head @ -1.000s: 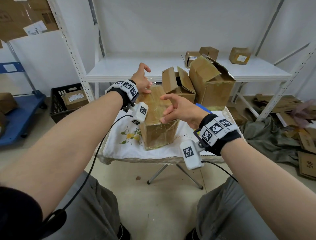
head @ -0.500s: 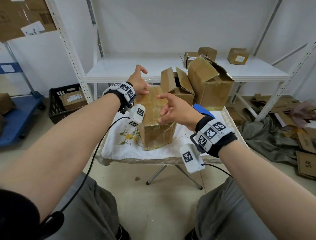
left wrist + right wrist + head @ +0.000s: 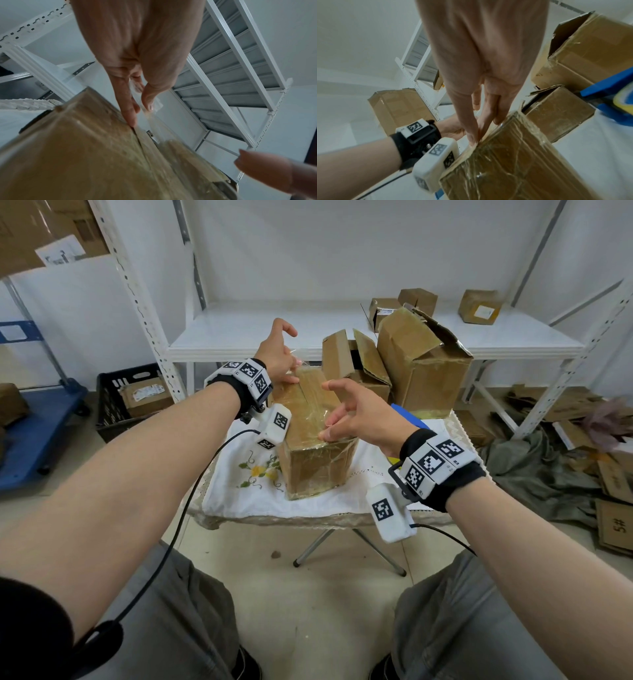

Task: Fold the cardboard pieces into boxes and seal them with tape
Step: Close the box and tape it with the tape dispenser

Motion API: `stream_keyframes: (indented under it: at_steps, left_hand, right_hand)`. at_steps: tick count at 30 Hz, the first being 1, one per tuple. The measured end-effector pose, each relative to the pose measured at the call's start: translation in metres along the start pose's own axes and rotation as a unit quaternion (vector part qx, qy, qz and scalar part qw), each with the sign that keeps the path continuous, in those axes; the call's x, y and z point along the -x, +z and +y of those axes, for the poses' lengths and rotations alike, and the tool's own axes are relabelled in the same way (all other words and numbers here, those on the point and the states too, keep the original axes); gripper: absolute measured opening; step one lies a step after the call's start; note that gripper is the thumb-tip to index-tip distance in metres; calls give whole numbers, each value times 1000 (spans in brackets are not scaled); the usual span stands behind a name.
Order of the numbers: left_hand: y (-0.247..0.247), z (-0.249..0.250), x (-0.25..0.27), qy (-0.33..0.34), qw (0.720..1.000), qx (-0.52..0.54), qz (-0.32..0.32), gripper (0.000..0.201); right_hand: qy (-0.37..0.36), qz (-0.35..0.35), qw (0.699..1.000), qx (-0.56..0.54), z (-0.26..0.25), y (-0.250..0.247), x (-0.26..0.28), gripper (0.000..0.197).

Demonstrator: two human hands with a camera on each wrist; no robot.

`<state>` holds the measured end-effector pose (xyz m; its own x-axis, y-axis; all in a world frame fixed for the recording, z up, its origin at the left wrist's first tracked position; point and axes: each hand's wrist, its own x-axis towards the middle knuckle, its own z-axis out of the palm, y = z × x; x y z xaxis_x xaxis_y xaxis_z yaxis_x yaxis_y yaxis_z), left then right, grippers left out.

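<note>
your left wrist cam caught what the head cam couldn't: your left hand (image 3: 135, 75) pinched a clear tape strip (image 3: 150, 116) at the far top edge of the box (image 3: 315, 446). your right hand (image 3: 363, 414) had fingers pressed on the near edge. the box sat on a white cloth (image 3: 236, 491). the black crate (image 3: 113, 402) held a labelled carton (image 3: 145, 397) by the shelving.
</note>
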<state>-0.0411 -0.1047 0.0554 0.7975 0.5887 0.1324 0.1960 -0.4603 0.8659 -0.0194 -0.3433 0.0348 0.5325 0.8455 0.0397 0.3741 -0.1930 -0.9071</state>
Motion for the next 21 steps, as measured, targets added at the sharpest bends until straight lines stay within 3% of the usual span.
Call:
stream_keyframes:
  at_steps: [5, 21]
  left_hand:
    - [0, 0, -2, 0, 1000, -15, -6, 49]
    - [0, -2, 2, 4, 1000, -19, -2, 49]
  right_hand:
    - [-14, 22, 995, 98, -8, 8, 3, 90]
    - [19, -1, 978, 210, -26, 20, -3, 91]
